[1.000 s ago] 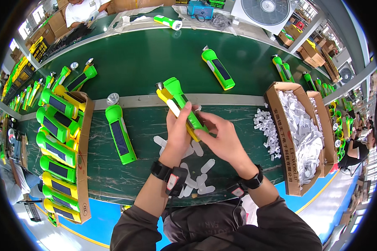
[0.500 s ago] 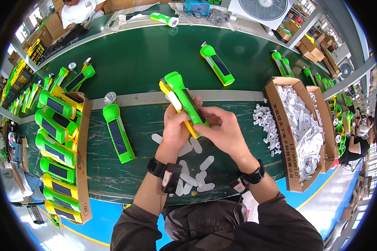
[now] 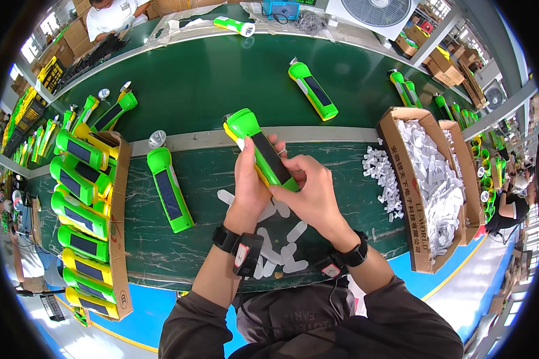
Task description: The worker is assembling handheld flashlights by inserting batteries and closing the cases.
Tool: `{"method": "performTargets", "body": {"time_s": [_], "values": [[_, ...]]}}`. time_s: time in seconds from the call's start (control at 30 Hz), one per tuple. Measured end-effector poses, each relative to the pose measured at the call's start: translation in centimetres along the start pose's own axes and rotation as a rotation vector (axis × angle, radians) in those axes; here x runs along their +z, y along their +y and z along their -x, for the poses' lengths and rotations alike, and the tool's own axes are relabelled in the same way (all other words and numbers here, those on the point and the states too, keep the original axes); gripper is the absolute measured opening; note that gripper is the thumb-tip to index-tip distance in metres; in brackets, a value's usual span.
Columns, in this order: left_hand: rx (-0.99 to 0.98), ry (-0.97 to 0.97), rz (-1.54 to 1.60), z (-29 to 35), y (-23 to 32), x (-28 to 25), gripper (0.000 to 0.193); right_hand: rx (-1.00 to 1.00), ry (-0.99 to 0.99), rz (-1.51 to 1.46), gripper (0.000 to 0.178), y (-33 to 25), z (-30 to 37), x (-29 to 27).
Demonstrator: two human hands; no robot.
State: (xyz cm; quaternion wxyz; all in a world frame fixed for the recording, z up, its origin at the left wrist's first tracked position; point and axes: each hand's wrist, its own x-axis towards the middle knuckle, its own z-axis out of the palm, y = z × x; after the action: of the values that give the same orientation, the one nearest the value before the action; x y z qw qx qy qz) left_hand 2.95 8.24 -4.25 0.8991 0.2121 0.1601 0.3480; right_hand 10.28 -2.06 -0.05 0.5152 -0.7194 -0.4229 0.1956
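Flashlight [image 3: 267, 153] rolled | left grip [image 3: 250, 190] wrapped round middle | right grip [image 3: 314, 192] pinching lower end

Left hand [image 3: 251, 184] near right hand [image 3: 315, 191], both curled

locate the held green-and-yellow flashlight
The flashlight is central in the head view, held by the left hand and right hand, beyond white oblong pieces.

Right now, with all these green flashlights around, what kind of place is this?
Probably a factory. Lots of matching flashlights lie on and around what looks like a long conveyor, and a box on the right holds a heap of white parts.
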Motion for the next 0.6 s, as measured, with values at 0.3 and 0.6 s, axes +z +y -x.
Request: {"method": "performTargets", "body": {"time_s": [0.3,0.6], "values": [[-0.013,-0.163,-0.075,0.4,0.9,1.6,0.059,0.198,-0.117,-0.451,0.049,-1.6,2.2,-1.3],[-0.019,-0.084,-0.105,-0.2,0.6,0.0,0.063,0.112,-0.09,-0.092,0.053,-0.6,4.4,-1.7]]}}
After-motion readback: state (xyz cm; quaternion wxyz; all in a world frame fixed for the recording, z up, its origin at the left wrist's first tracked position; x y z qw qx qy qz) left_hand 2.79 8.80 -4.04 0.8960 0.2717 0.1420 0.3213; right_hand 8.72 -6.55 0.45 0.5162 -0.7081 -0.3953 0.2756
